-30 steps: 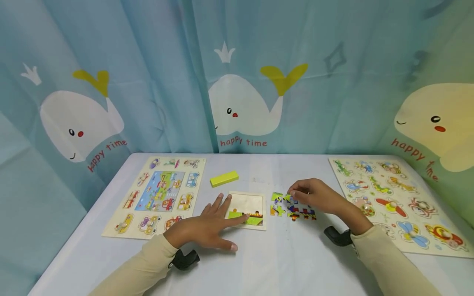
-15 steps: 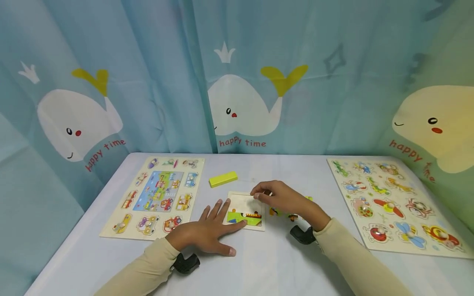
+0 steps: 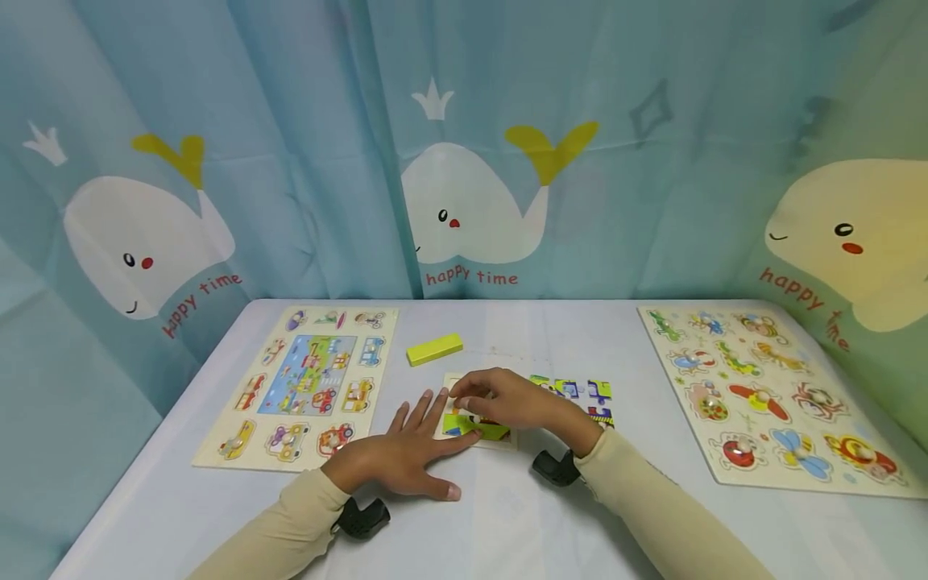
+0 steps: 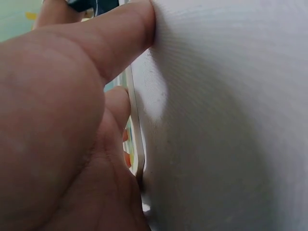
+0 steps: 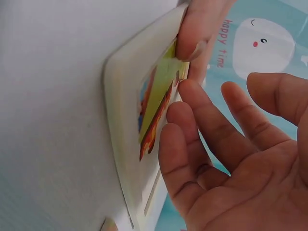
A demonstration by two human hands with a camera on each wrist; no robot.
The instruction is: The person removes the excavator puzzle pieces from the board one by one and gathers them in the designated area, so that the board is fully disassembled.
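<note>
A small puzzle tray [image 3: 507,442] lies at the table's middle, green and orange pieces [image 3: 495,431] along its near side. My left hand [image 3: 406,455] is spread flat, two fingertips at the tray's left edge and on its pieces. Over the tray bends my right hand [image 3: 503,397], hiding much of it. In the right wrist view, fingertips of the right hand [image 5: 231,139] are at the tray [image 5: 115,96], thumb apart, and no piece shows between them. Loose puzzle pieces [image 3: 599,391] lie right of the tray, partly behind the right hand.
A yellow block [image 3: 435,350] lies behind the tray. At the left is a vehicle picture board [image 3: 312,387]; at the right, an animal and insect board [image 3: 761,395]. A whale-printed curtain [image 3: 326,161] hangs along the table's far edge.
My right hand has moved left from the loose pieces to above the tray. The left hand stays spread at the tray's left side.
</note>
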